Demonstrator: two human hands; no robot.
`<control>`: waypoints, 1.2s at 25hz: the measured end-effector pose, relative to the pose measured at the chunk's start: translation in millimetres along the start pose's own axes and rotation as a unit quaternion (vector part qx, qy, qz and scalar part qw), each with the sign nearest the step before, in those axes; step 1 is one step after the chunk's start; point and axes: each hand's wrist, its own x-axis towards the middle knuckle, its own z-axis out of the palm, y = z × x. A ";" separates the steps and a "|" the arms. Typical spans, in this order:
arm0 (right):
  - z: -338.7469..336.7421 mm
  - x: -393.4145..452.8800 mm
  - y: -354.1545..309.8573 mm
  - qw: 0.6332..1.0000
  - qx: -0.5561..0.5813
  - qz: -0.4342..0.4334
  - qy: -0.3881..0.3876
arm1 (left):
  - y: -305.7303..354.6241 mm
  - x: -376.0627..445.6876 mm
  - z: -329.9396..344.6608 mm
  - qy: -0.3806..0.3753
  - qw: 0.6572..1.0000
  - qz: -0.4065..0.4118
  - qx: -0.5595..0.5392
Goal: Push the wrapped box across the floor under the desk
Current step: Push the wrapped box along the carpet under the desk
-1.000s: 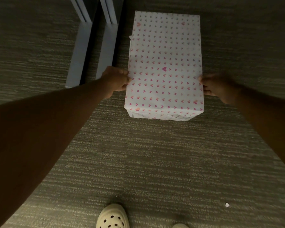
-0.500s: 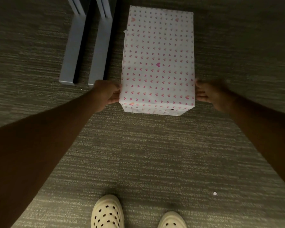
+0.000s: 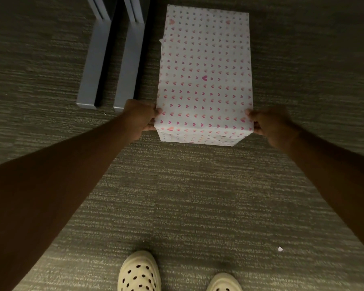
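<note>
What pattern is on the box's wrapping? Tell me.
White paper with rows of small pink and red hearts on the box, clearest in the head view.

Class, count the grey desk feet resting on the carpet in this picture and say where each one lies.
2. One grey desk foot lies far left; the second grey foot lies beside it, left of the wrapped box. Others may be out of view.

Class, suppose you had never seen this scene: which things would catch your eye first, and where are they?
The wrapped box, white paper dotted with pink hearts, lies on the grey carpet at upper centre. The left hand and right hand clasp its near corners from either side. Two grey desk feet run alongside its left edge, and cream perforated clogs show at the bottom.
</note>
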 end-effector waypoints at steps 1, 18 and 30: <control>0.5 0.3 -2.0 1.000 -0.003 0.001 0.009 | 2.8 -0.1 0.6 0.001 1.000 0.005 0.002; 63.6 24.9 -66.8 0.998 -0.041 -0.052 -0.016 | 64.7 44.8 -52.5 0.028 0.997 0.058 0.048; 99.4 44.8 -78.8 0.998 -0.014 -0.061 -0.002 | 65.6 82.2 -76.5 0.057 0.997 0.051 0.028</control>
